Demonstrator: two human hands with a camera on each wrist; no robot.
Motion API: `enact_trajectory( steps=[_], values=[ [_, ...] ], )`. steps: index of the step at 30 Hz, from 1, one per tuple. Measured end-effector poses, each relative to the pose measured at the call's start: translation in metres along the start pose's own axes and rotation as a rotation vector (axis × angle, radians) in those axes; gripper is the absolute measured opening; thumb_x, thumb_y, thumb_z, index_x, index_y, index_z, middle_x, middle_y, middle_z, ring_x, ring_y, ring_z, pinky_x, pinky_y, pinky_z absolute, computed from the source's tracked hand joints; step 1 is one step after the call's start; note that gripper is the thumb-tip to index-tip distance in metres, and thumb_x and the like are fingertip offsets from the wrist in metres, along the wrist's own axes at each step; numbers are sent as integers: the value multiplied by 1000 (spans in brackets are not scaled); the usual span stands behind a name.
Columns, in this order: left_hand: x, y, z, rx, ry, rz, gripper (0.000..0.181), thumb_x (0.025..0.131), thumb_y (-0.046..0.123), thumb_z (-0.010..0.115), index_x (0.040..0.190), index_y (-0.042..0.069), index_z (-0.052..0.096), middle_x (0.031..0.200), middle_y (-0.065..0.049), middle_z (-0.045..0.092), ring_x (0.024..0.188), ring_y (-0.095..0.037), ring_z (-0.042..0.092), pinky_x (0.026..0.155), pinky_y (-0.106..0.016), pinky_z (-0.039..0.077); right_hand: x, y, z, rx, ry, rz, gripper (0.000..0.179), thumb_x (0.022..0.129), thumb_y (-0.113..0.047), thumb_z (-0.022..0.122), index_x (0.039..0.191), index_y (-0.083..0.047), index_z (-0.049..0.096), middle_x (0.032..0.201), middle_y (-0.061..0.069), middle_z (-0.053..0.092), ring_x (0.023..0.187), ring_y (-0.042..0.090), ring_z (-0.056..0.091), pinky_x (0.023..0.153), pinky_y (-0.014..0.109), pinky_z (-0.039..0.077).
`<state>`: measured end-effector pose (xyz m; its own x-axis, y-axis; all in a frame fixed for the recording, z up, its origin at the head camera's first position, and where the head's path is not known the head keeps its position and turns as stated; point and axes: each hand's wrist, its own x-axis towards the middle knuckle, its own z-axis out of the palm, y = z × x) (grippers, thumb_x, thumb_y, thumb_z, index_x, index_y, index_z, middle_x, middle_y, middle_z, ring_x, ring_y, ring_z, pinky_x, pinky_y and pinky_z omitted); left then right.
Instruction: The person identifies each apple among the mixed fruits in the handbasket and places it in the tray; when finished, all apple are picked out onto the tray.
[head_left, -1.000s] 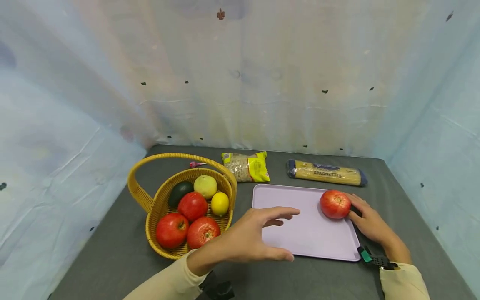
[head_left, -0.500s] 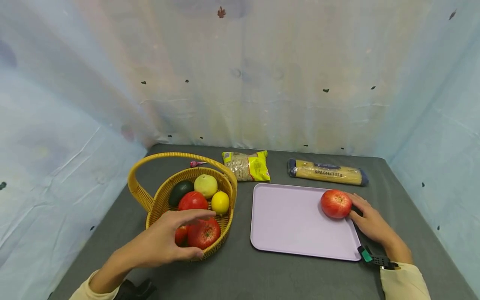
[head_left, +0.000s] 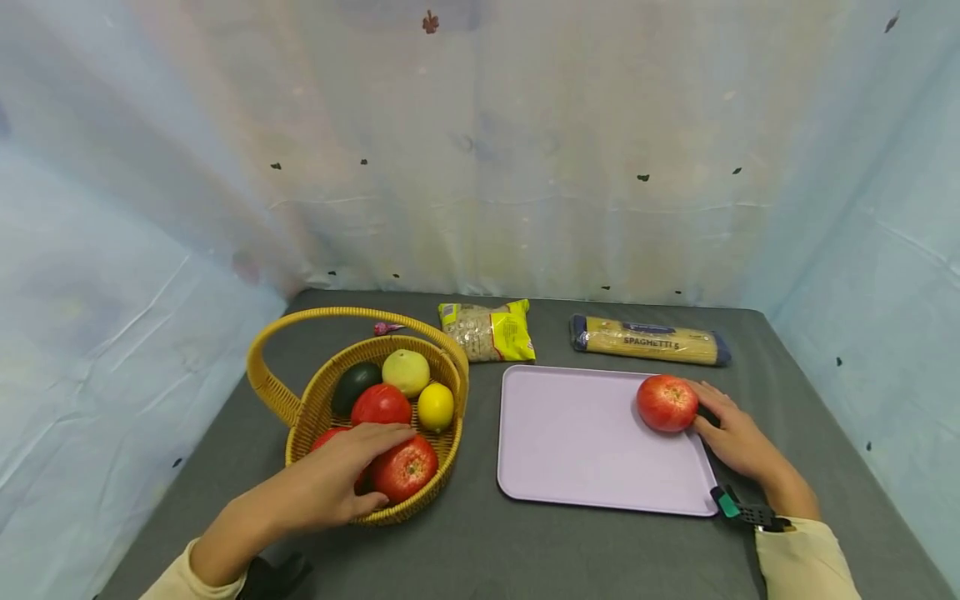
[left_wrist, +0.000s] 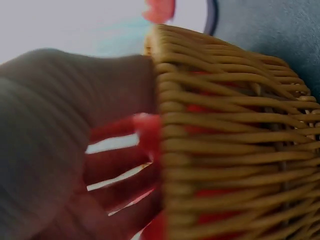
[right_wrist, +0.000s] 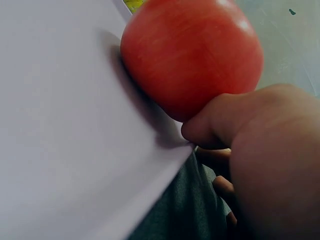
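Because the basket (head_left: 311, 417) stands toward the left edge of the worktop (head_left: 570, 554), with the front fruit (head_left: 406, 468) close to its rim, the left hand (head_left: 330, 481) should go in clear of the wicker. Its fingers are spread over the red fruit, with no firm grip visible; contact is partly hidden. Set the thumb opposite the fingers, below the widest part, and lift straight up to avoid dragging the lemon (head_left: 436, 407). Toward the worktop's right edge, the right hand (head_left: 738, 443) touches the tray fruit (head_left: 666, 403), fingers loose, beside the tray (head_left: 585, 450). Press lightly; round fruit may roll.
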<state>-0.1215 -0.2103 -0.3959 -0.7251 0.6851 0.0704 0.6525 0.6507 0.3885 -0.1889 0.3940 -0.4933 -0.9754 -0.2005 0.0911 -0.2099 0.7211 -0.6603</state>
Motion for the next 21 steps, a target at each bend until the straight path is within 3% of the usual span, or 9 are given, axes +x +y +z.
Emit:
enact_trajectory(
  steps=[6, 13, 21],
  values=[
    [13, 1, 12, 53, -11, -48, 82, 84, 25, 98, 154, 5, 59, 154, -8, 65, 132, -29, 57, 103, -52, 60, 1, 1, 0, -14, -7, 16, 61, 109, -17, 64, 165, -3, 45, 166, 37, 40, 159, 63, 22, 119, 87, 20],
    [15, -2, 17, 60, 3, -73, 83, 82, 28, 99, 152, 8, 61, 152, -6, 66, 129, -28, 55, 97, -50, 62, 0, -1, -1, -19, -16, 37, 61, 109, -18, 64, 166, -4, 44, 167, 36, 39, 160, 62, 21, 119, 87, 19],
    [11, -12, 21, -17, 131, -107, 79, 75, 35, 102, 145, 20, 69, 142, 7, 70, 124, -22, 59, 87, -44, 64, 1, 0, 0, -22, -9, 23, 60, 109, -17, 63, 165, -4, 45, 166, 36, 41, 160, 63, 21, 119, 87, 19]
  ],
)
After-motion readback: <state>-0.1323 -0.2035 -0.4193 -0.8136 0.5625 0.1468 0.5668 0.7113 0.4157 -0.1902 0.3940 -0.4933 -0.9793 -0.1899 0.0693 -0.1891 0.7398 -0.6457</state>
